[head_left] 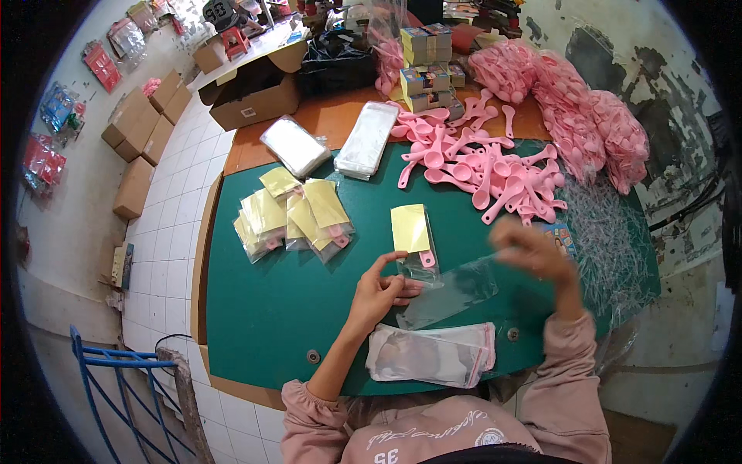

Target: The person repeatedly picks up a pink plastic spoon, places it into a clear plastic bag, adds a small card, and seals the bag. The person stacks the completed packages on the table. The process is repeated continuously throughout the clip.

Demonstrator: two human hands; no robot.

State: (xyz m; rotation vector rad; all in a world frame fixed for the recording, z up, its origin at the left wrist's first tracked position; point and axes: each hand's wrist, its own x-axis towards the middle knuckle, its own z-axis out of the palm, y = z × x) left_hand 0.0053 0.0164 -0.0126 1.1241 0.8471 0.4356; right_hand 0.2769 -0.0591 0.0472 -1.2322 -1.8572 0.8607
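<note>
My left hand is closed at the lower end of a filled clear bag, which holds a yellow card and a pink plastic spoon. Its index finger reaches along the bag's side while the other fingers curl by the end. An empty clear plastic bag stretches from beside those fingers toward my right hand. Motion smears that raised hand, so its grip is unclear. Near me lies a stack of clear bags with red-edged ends. Several filled bags are piled to the left.
Loose pink spoons heap at the back right, beside bagged spoons and banded card stacks. Two more bag stacks lie at the back. Clear plastic strips tangle on the right. A cardboard box stands at the far left.
</note>
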